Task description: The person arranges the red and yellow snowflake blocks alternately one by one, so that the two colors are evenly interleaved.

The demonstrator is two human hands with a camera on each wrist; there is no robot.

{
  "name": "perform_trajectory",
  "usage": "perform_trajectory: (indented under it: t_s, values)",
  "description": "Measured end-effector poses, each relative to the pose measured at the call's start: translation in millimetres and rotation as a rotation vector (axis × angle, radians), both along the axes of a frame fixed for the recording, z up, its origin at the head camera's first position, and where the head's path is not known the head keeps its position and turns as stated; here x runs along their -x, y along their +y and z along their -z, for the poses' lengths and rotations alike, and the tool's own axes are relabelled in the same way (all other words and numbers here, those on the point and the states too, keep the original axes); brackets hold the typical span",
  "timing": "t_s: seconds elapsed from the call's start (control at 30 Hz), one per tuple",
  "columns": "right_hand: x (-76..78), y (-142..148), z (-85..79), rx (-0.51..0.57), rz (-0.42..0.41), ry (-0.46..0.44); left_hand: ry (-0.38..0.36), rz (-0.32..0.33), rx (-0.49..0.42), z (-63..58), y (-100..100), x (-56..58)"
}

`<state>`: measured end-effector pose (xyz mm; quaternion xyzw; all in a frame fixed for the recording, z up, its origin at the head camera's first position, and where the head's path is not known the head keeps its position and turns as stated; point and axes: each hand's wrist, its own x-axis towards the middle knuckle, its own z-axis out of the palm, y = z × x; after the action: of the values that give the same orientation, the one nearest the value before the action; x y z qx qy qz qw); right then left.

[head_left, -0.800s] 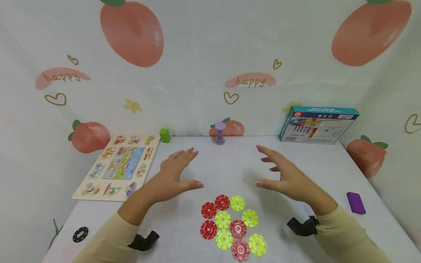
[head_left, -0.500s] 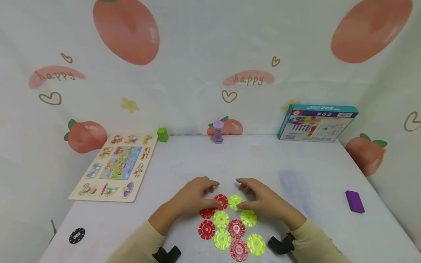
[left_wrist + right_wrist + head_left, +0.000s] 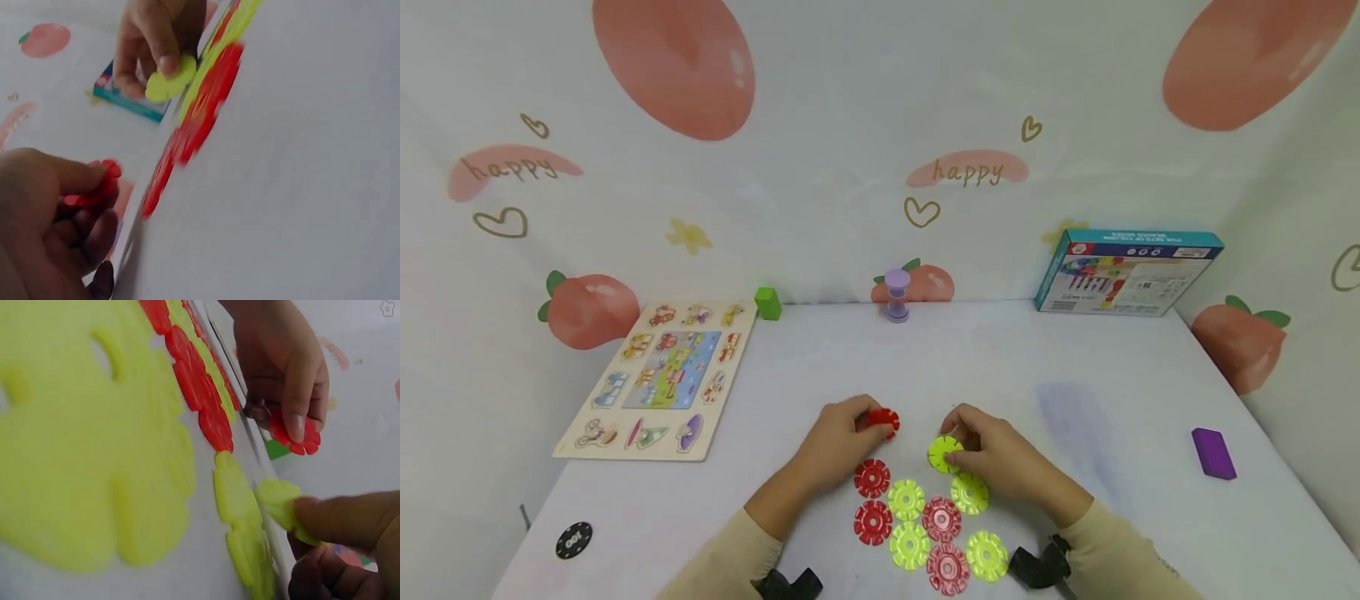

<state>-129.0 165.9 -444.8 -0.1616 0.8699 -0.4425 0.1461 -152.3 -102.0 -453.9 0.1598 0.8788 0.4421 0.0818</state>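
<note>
Below the frame's middle, my left hand (image 3: 837, 435) pinched a red disc (image 3: 889, 420), my right hand (image 3: 1000, 448) a yellow disc (image 3: 941, 454).

- A red disc (image 3: 891, 423) with a notched, petal-like rim is pinched between the thumb and fingers of the left hand (image 3: 838, 442), raised and tilted above the white tabletop (image 3: 820, 367).
- A yellow-green disc (image 3: 938, 456) of the same flower-like shape is pinched in the right hand (image 3: 1000, 450), also raised and tilted.
- Two bright red discs (image 3: 872, 532) lie flat, one behind the other, along the left of a close cluster.
- Two paler red discs (image 3: 942, 528) lie flat, one nearer the person, among the yellow-green ones.
- Four flat yellow-green discs (image 3: 910, 556) complete the cluster: two left of the paler reds, two right.
</note>
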Motion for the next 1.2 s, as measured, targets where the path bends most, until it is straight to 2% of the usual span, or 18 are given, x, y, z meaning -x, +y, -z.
perform_trajectory:
  t_s: [0.13,0.23,0.33,0.4,0.5,0.6,0.67,0.7,0.8,0.83,0.9,1.03,1.2]
  values:
    - [5.1,-3,-5.5,0.07,0.029,-0.007,0.012,-0.243,-0.017,-3.2,-28,22.8]
    - [16.5,-8,-11.9,0.09,0.032,0.006,0.021,-0.412,-0.009,-3.3,-53,43.5]
    - [34.1,-17,-19.6,0.068,0.033,0.03,0.016,-0.527,-0.009,0.4,-73,59.4]
    - [46.7,-26,-23.8,0.047,0.031,0.023,0.019,-0.555,0.014,4.8,-83,64.4]
    - [63.0,-40,-27.0,0.011,0.016,-0.029,0.067,-0.526,0.101,10.2,-90,63.6]
    - [74.6,-52,-25.2,-0.036,-0.037,-0.073,0.209,-0.439,0.222,11.4,-95,59.5]
    - [79.1,-59,-23.5,-0.142,-0.082,-0.041,0.284,-0.364,0.326,10.2,-96,56.4]
    - [80.1,-62,-23.1,-0.213,-0.104,-0.004,0.295,-0.318,0.381,9.8,-96,55.0]
    - [79.7,-67,-22.0,-0.462,-0.181,0.128,0.252,-0.201,0.52,11.4,-97,50.2]
    - [78.5,-68,-21.8,-0.544,-0.202,0.169,0.223,-0.173,0.552,12.1,-97,49.0]
    - [76.5,-69,-22.0,-0.636,-0.251,0.222,0.171,-0.144,0.572,12.8,-96,47.2]
    - [79.9,-73,-22.0,-0.707,-0.328,0.262,0.15,-0.154,0.548,12.0,-96,45.3]
    - [96.3,-88,-18.6,-0.722,-0.39,0.262,0.187,-0.164,0.56,15.5,-95,46.4]
